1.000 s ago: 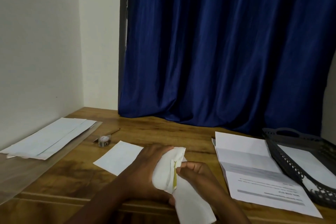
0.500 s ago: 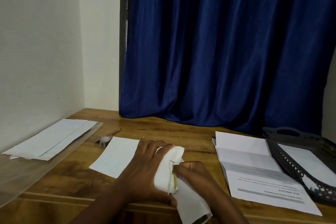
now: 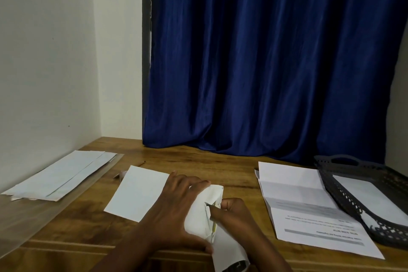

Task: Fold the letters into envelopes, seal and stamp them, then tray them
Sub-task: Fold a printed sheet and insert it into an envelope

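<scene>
My left hand (image 3: pixel 176 210) wraps around a white envelope (image 3: pixel 203 212) low in the middle of the frame, fingers curled over its far side and thumb underneath near the desk (image 3: pixel 234 174) edge. My right hand (image 3: pixel 234 212) pinches the envelope's opening, fingers curled tight at the flap. I see the envelope bowed and crumpled, not flat, with a thin yellow strip showing along the inner edge and a dark slit where it gapes. Its lower end hangs off toward the bottom edge of the frame. Just left of my left hand a blank white sheet (image 3: pixel 136 194) lies flat on the desk. At lower right an unfolded printed letter (image 3: pixel 304 207) shows two crease lines, its right edge touching a dark perforated tray (image 3: pixel 344 201) that holds another white paper. At far left, more envelopes (image 3: pixel 61 176) are stacked on a clear plastic sheet. A blue curtain (image 3: pixel 265 62) fills the upper frame.
</scene>
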### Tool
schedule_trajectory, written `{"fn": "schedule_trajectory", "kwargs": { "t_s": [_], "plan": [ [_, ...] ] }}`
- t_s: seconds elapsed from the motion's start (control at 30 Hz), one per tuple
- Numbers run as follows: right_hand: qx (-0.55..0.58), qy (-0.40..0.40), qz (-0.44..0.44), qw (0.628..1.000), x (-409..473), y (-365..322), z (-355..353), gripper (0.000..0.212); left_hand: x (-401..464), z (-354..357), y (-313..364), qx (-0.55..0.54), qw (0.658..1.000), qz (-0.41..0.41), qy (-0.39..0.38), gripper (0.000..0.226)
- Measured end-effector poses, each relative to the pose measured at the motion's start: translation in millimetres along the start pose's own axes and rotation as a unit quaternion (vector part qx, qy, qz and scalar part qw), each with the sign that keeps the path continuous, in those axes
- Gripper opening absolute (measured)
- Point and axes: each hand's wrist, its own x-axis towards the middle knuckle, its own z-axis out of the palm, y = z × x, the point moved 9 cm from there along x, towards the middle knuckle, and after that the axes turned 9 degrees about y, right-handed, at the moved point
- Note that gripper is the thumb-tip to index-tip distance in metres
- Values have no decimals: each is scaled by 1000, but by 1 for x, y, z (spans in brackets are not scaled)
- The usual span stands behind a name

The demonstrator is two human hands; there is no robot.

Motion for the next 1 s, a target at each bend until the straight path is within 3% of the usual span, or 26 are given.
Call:
{"fn": "schedule_trajectory", "kwargs": {
  "t_s": [0.07, 0.17, 0.27, 0.37, 0.5, 0.57, 0.67, 0.87, 1.0],
  "plan": [
    [5, -1, -5, 1000, 2, 0, 0, 37, 1, 2, 1, -7, 1000, 6, 3, 117],
    [11, -6, -2, 1000, 3, 3, 2, 43, 3, -11, 4, 10, 996, 28, 84, 109],
    [11, -14, -7, 1000, -2, -2, 2, 30, -1, -1, 1, -73, 997, -11, -2, 112],
    [15, -23, -9, 1000, -2, 1, -3, 39, -3, -1, 0, -105, 994, -25, -10, 116],
    [36, -20, 23, 999, 4, 14, -17, 21, -3, 0, -10, -112, 991, -66, -11, 112],
    [-4, 16, -16, 1000, 2, 3, -32, 35, -5, 3, -15, -93, 990, -98, -45, 124],
    [-55, 55, -74, 994, -3, -15, -57, 62, -4, 4, -21, -110, 988, -108, -7, 110],
    [-182, 3, -64, 981, -5, -26, -86, 11, -3, 1, -25, -75, 992, -86, 55, 111],
    [-214, -13, -90, 973, -12, -35, -93, 20, -2, -1, -25, -52, 992, -85, 72, 114]
  ]
}}
